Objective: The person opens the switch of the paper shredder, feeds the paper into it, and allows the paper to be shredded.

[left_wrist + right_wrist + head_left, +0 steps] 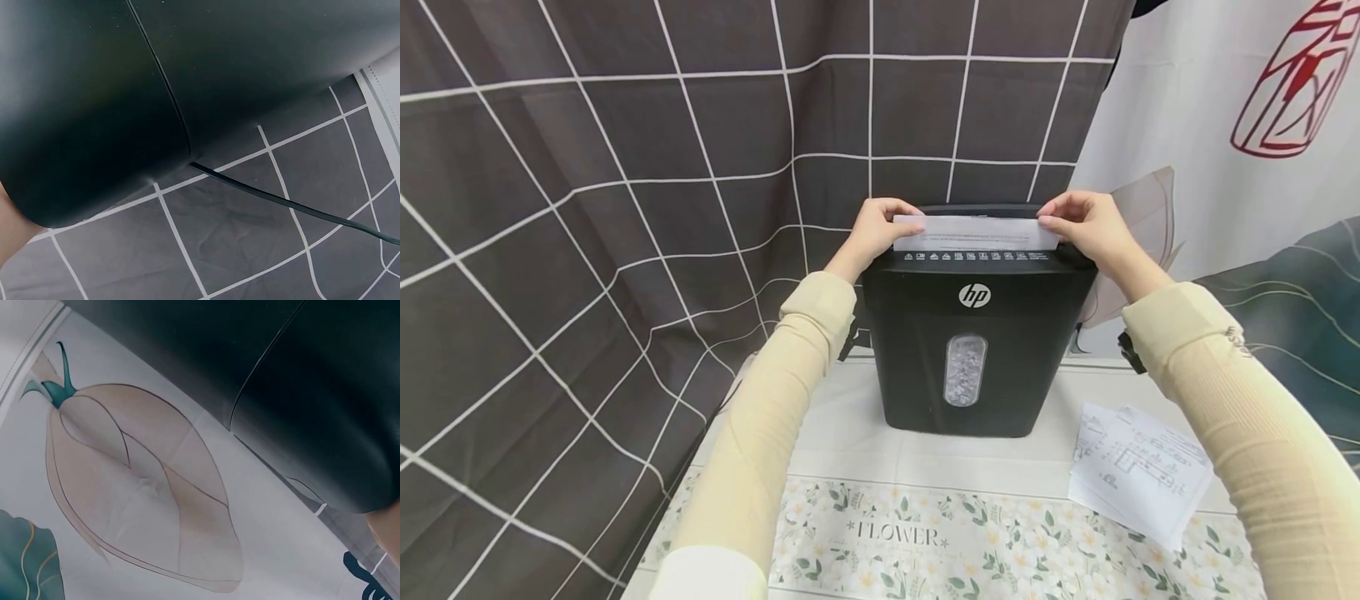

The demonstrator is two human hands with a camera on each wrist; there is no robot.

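Note:
A black HP paper shredder point(917, 333) stands upright at the back of the table, with shredded bits showing through its front window point(966, 371). A white sheet of paper point(985, 232) with printed lines stands up from the slot in its top. My left hand point(880, 229) pinches the sheet's left end between thumb and fingers. At the right end, my right hand point(1086, 223) pinches the same sheet. The sheet's lower part is hidden in the slot. Both wrist views mostly show the shredder's dark side walls point(94, 94), with only a sliver of each hand at the edge.
Printed sheets point(1142, 475) lie on the table at the right, near my right forearm. A floral cloth strip point(895, 533) runs along the front. Dark checked curtain point(700, 167) hangs behind and left; a black cord point(281, 201) runs from the shredder.

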